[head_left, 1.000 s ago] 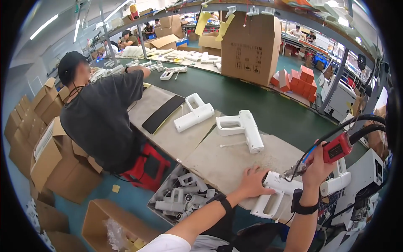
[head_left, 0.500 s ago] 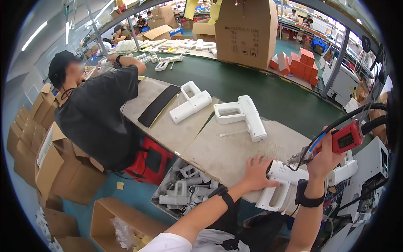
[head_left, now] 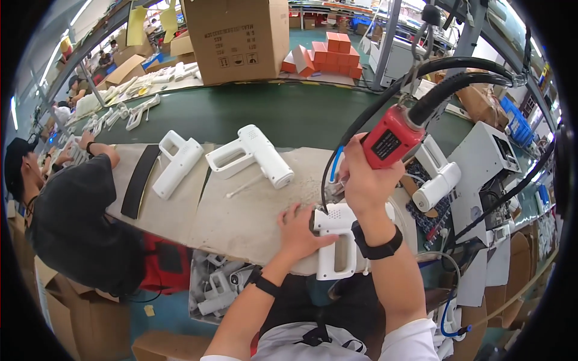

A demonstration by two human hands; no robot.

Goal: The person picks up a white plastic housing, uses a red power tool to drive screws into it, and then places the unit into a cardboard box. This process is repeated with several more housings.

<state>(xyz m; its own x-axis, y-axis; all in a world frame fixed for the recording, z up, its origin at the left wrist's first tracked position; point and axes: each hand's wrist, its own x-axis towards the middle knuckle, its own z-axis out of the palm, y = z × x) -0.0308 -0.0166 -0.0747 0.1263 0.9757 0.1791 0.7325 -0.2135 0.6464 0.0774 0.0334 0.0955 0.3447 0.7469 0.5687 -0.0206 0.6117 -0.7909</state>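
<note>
My right hand [head_left: 373, 186] is wrapped round a red power screwdriver [head_left: 391, 137], with a black cable and a thin blue tube; the tool's tip is mostly hidden behind the hand. Below it, a white pistol-shaped housing [head_left: 335, 265] lies on its side at the table's near edge, its looped handle toward me. The left hand [head_left: 297, 231] braces the housing's left end, thumb laid across it and fingers spread beside it. Farther off lie a second white housing [head_left: 253, 153] with a thin white rod [head_left: 245, 188] beside it, and a third one [head_left: 178, 168].
Cardboard covers the worktop [head_left: 232, 216], with a black strip [head_left: 140, 180] at left. A green conveyor [head_left: 241, 111] runs behind. Another person [head_left: 72, 210] works close on the left. A crate of white parts [head_left: 217, 295] stands below; another housing [head_left: 438, 180] is at right.
My view has swung right, so the scene sits farther left. The right hand keeps hold of the screwdriver over the housing, and the left hand stays at the housing's end.
</note>
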